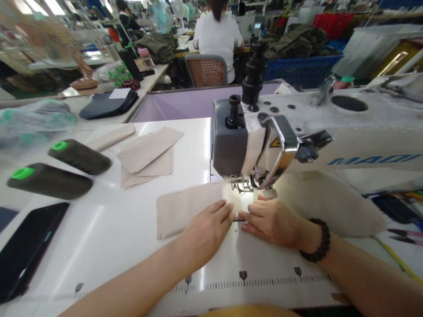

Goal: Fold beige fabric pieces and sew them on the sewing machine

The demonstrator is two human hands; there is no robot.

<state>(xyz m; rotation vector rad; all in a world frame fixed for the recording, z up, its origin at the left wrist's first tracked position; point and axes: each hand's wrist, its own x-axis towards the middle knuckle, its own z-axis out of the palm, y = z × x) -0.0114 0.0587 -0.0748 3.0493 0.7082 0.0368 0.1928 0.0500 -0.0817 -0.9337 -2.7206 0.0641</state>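
A folded beige fabric piece lies on the white sewing table, its right end under the lit needle area of the sewing machine. My left hand rests on that end, fingers flat and close together. Just right of the presser foot, my right hand has its fingers curled at the fabric's edge; the fingertips are partly hidden. A larger beige cloth spreads behind my right hand, under the machine arm. More cut beige pieces are stacked loosely at the left.
Two dark thread cones and a black phone lie at the left. A printed ruler runs along the front edge. Pens and a yellow stick lie at the right. Ahead, a person in a white shirt sits beside a blue crate.
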